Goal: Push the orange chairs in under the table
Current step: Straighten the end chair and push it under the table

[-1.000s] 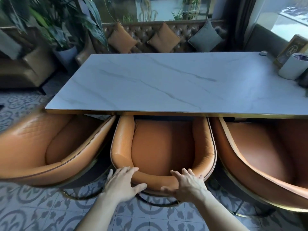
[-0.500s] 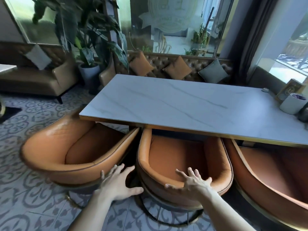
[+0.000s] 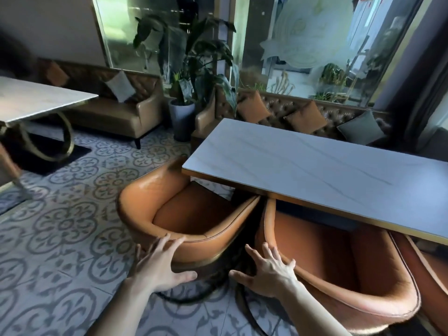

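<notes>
Three orange tub chairs stand along the near edge of a white marble table point(image 3: 303, 166). The left chair point(image 3: 150, 202) is angled, its seat only partly under the table's corner. The middle chair point(image 3: 358, 287) sits pushed in under the edge. Only a sliver of the right chair point(image 3: 434, 270) shows. My left hand point(image 3: 160, 267) is open, fingers spread, at the back rim of the left chair. My right hand point(image 3: 269, 270) is open over the gap between the left and middle chairs, near the middle chair's left arm.
A second marble table point(image 3: 36, 98) with a gold ring base stands at the far left. A tan sofa point(image 3: 116, 115), a potted plant point(image 3: 181, 117) and a tufted bench with cushions point(image 3: 303, 117) line the back. Patterned tile floor point(image 3: 60, 226) lies left of the chairs.
My view and both hands have shifted left, from the back of the middle chair toward the left chair. The left hand now reaches the left chair's rim.
</notes>
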Demonstrator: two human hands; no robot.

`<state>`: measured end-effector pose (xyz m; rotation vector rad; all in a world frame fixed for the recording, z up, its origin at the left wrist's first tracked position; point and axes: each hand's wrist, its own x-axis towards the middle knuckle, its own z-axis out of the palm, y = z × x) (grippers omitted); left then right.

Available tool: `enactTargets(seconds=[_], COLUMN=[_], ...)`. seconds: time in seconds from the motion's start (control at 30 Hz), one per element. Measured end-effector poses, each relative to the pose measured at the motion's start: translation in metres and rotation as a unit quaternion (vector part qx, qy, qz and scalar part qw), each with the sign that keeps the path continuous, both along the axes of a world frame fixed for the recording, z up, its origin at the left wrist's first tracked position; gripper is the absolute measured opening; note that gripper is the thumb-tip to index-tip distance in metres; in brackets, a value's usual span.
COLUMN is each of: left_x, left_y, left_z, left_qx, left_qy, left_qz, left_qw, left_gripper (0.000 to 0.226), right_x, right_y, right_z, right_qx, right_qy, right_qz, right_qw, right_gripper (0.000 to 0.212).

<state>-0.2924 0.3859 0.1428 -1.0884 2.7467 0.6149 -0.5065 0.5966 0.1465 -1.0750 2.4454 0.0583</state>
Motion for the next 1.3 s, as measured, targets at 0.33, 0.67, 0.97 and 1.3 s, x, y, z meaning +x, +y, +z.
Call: enactTargets(seconds=[0.33, 0.67, 0.97, 1.3], left_x=[0.039, 0.047, 0.01, -0.02], left_y=[-0.119, -0.275, -0.382, -0.485], left_z=[-0.037, -0.056, -0.083, -0.143], left_qx=[0.037, 0.019, 0.061, 0.048], left_qy=[0.028, -0.051, -0.041, -0.065], left_qz=[0.065, 0.053, -0.037, -0.27], left_qw=[0.997, 0.997, 0.997, 0.959], left_gripper=[0.106, 0.106, 0.104, 0.101], right_x=[0.021, 0.017, 0.021, 0.099], right_y=[-0.157, -0.309, -0.373, -0.441], right_z=[-0.048, -0.074, -0.094, -0.152], right_qx=[0.013, 0.02, 0.015, -0.008], right_qy=[-0.01, -0.069, -0.078, -0.112], right_qz=[0.072, 0.062, -0.022, -0.171], right_qw=[0.997, 0.995, 0.997, 0.979], right_gripper=[0.127, 0.122, 0.115, 0.108])
